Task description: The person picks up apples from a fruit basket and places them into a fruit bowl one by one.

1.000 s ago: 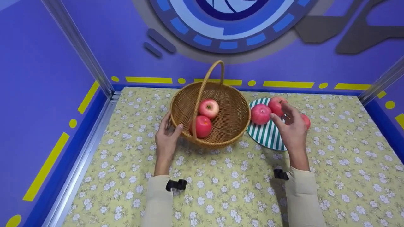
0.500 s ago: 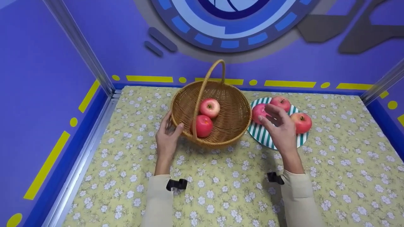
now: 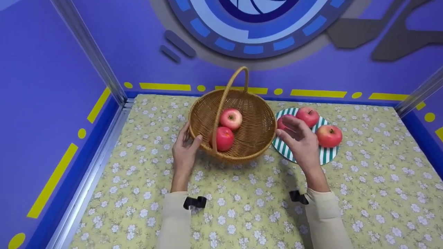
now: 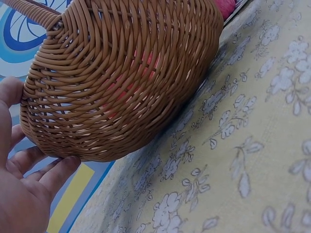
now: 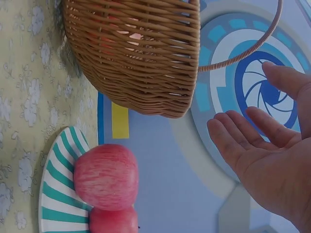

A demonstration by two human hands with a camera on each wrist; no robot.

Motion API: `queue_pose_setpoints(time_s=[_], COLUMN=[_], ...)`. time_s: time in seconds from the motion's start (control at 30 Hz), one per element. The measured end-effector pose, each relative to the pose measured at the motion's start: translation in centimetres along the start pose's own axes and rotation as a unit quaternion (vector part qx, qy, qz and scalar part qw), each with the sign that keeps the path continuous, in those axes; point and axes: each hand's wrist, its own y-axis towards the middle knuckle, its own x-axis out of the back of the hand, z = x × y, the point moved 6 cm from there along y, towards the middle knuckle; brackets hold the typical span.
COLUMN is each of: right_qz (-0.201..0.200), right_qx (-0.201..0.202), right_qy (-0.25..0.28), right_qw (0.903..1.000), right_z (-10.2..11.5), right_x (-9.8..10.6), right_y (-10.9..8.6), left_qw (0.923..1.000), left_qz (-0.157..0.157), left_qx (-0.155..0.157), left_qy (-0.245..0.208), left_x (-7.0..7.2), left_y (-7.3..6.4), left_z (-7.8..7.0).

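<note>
Soft, even light, seemingly from above, covers the basket (image 3: 259,126) and the counter (image 3: 242,218). A pale highlight marks the upper apple (image 3: 231,119) inside the basket. A diffuse shadow lies on the counter below the basket; another runs to the basket's lower right, beside the right sleeve (image 3: 328,218). Wide-angle distortion tilts the metal posts (image 3: 90,52) flanking the basket outward. Both wrist views appear cooler and duller; in the left, grey shadow underlies the basket and light shows through its weave. Fine detail is slightly soft.
</note>
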Motion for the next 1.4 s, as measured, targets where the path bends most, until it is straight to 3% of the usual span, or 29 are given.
queue_pose_setpoints(time_s=[0.13,0.5,0.8,1.07,1.4], right_qz=[0.008,0.080,0.133,0.202,0.230], right_qx=[0.002,-0.010,0.049,0.032,0.040], right_qy=[-0.019,-0.099,-0.204,-0.253,-0.259], right_qw=[0.9998,0.9918,0.9687,0.9456,0.9372], right_z=[0.7,1.4,0.9,-0.4,-1.2], right_x=[-0.2,-2.2,-4.7,-6.8,-8.5], right_y=[0.6,2.9,4.3,5.3,6.7], left_qw=[0.9999,0.9997,0.9995,0.9995,0.9999], left_qz=[0.004,0.012,0.013,0.011,0.015], left_qx=[0.001,0.016,0.027,0.026,0.002], left_qy=[-0.011,-0.014,-0.008,-0.010,-0.002], left_x=[-0.2,-0.3,-0.3,-0.3,-0.3], left_y=[0.0,-0.2,-0.1,-0.1,-0.1], left_z=[-0.1,0.0,0.2,0.0,0.0])
